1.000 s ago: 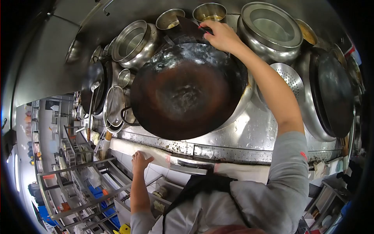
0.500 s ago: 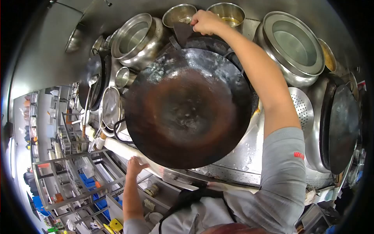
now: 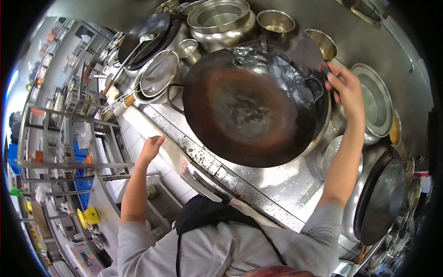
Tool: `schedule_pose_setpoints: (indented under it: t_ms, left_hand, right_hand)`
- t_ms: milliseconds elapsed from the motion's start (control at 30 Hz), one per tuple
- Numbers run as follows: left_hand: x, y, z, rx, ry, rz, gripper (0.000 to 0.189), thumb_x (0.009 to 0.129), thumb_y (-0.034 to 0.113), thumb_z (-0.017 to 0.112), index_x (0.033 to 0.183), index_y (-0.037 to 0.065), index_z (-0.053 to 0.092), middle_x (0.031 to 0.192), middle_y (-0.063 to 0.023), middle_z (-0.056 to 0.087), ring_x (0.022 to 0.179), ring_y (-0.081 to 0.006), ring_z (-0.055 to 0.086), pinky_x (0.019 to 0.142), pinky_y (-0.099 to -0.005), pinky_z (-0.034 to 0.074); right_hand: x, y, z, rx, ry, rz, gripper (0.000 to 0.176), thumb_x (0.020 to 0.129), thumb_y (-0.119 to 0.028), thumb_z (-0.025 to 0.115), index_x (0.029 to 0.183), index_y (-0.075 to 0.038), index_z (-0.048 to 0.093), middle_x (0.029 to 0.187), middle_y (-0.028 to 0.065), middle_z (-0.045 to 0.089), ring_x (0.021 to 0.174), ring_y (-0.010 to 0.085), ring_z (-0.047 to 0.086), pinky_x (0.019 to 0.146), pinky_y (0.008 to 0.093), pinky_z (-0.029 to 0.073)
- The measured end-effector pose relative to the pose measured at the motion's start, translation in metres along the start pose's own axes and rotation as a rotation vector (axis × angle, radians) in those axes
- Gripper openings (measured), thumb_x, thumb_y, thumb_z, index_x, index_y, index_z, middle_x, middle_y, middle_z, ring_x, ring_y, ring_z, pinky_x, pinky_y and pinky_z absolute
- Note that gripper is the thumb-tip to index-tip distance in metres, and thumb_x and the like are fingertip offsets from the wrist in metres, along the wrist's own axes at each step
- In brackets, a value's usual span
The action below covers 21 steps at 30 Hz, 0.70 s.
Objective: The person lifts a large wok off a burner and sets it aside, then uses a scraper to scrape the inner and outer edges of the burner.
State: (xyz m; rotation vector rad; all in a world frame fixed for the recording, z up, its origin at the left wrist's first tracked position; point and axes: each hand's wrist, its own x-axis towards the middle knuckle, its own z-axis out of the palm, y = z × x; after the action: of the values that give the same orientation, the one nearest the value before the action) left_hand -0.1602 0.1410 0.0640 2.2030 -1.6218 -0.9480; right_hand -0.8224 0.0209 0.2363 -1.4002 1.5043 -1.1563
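A large, dark wok [image 3: 249,111] with a reddish-brown inside sits on the metal stove top, its two loop handles at left and right. Beyond its right handle, my right hand [image 3: 344,87] is closed around the grip of a flat, dark scraper-like tool [image 3: 307,51], whose blade is smeared by motion above the wok's far right rim. My left hand [image 3: 152,147] hangs empty by the counter's front edge, left of the wok, its fingers loosely curled and the thumb apart.
Behind the wok stand a large steel pot [image 3: 221,27] and small pots [image 3: 276,23]. A strainer [image 3: 159,76] and ladle [image 3: 147,38] lie at the left. On the right are another pot [image 3: 376,99], a perforated skimmer [image 3: 337,154] and a dark pan [image 3: 383,203].
The view has turned, so the wok appears farther right and higher. My right hand has moved with the tool from behind the wok to its right side. My left hand stays near the counter edge.
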Motion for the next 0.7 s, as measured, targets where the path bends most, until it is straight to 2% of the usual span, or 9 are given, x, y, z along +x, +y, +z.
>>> schedule_pose_setpoints:
  t_ms: [33,133,233,333,433,533,633,700]
  left_hand:
    - [-0.006,0.020,0.001,-0.230,0.023,0.003,0.066,0.101,0.055,0.054,0.117,-0.008,0.069,0.108,-0.0184,0.073,0.103,-0.0260,0.068,0.093,-0.0372,0.051]
    - [-0.010,0.074,-0.011,-0.670,0.002,-0.014,0.075,0.101,0.062,0.048,0.125,-0.007,0.064,0.114,-0.0163,0.072,0.106,-0.0261,0.067,0.095,-0.0382,0.050]
    - [0.007,0.116,-0.031,-0.870,-0.101,0.045,0.081,0.097,0.069,0.047,0.132,-0.003,0.060,0.114,-0.0152,0.072,0.104,-0.0248,0.068,0.094,-0.0382,0.050]
    - [0.021,0.163,-0.053,-0.812,-0.144,0.047,0.080,0.093,0.070,0.051,0.128,-0.001,0.061,0.108,-0.0136,0.072,0.102,-0.0247,0.068,0.092,-0.0400,0.051]
    - [0.053,0.188,-0.061,-0.552,-0.205,0.072,0.074,0.089,0.069,0.057,0.118,0.001,0.063,0.102,-0.0136,0.071,0.096,-0.0256,0.069,0.084,-0.0415,0.055]
    - [0.075,0.201,-0.066,-0.562,-0.306,0.109,0.067,0.087,0.063,0.064,0.112,0.001,0.064,0.094,-0.0137,0.071,0.086,-0.0267,0.069,0.077,-0.0399,0.056]
    - [0.079,0.217,-0.075,-0.711,-0.426,-0.013,0.056,0.087,0.053,0.068,0.108,0.001,0.064,0.089,-0.0135,0.069,0.082,-0.0268,0.069,0.075,-0.0402,0.057]
    - [0.077,0.230,-0.078,-0.578,-0.479,0.055,0.048,0.087,0.045,0.068,0.105,0.001,0.065,0.087,-0.0137,0.068,0.082,-0.0277,0.069,0.074,-0.0420,0.058]
  right_hand:
    - [-0.019,0.003,-0.004,0.035,0.023,-0.003,0.034,0.094,-0.019,0.069,0.127,-0.009,0.069,0.078,0.0000,0.066,0.051,0.0042,0.047,0.045,0.0197,0.033]
    - [-0.084,0.008,0.001,0.166,0.137,0.072,0.038,0.094,-0.019,0.070,0.130,-0.008,0.067,0.082,0.0016,0.069,0.049,0.0044,0.046,0.045,0.0183,0.032]
    - [-0.137,0.020,0.015,0.251,0.241,0.065,0.040,0.095,-0.022,0.069,0.132,-0.010,0.064,0.081,0.0006,0.068,0.049,0.0029,0.046,0.040,0.0177,0.028]
    - [-0.191,0.000,0.034,0.285,0.357,0.172,0.039,0.095,-0.020,0.069,0.131,-0.008,0.064,0.082,0.0026,0.068,0.049,0.0033,0.048,0.040,0.0173,0.028]
    - [-0.237,0.001,0.052,0.364,0.496,0.142,0.036,0.095,-0.011,0.068,0.130,-0.002,0.064,0.092,0.0063,0.072,0.064,0.0061,0.060,0.045,0.0186,0.037]
    - [-0.282,0.011,0.061,0.352,0.531,0.127,0.037,0.097,-0.013,0.066,0.131,-0.002,0.062,0.089,0.0084,0.071,0.052,0.0047,0.053,0.041,0.0179,0.034]
    - [-0.321,-0.006,0.089,0.322,0.594,0.135,0.036,0.097,-0.018,0.067,0.130,-0.004,0.064,0.081,0.0085,0.068,0.044,0.0037,0.046,0.036,0.0169,0.027]
    - [-0.341,-0.013,0.108,0.317,0.644,0.143,0.035,0.097,-0.015,0.066,0.130,-0.003,0.063,0.083,0.0110,0.069,0.042,0.0039,0.045,0.034,0.0177,0.027]
